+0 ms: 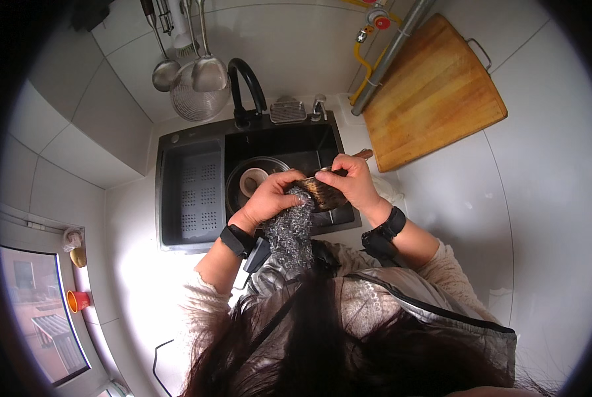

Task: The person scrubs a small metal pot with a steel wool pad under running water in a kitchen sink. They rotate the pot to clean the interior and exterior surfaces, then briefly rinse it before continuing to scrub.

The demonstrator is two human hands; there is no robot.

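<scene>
My left hand [272, 198] grips a silvery-grey scouring cloth [290, 233], which hangs down towards my front. Its fingers also touch the near rim of a small metal pan [329, 194]. My right hand [354, 184] holds that pan by its rim, thumb on top. The pan is tilted, its side blackened and brassy, and its wooden handle [364, 154] sticks out past my right fingers. Both hands are above the dark sink basin [301, 141]. Below my left hand, a round pan [233, 186] sits in the basin with a pinkish cup-like vessel [252, 181] inside it.
A black faucet [246, 82] curves over the back of the sink. A perforated grey drain tray [189, 193] fills the left side. Ladles [210, 73] and a wire skimmer [187, 101] hang behind. A wooden cutting board [435, 94] leans at the right beside a grey pipe [390, 57].
</scene>
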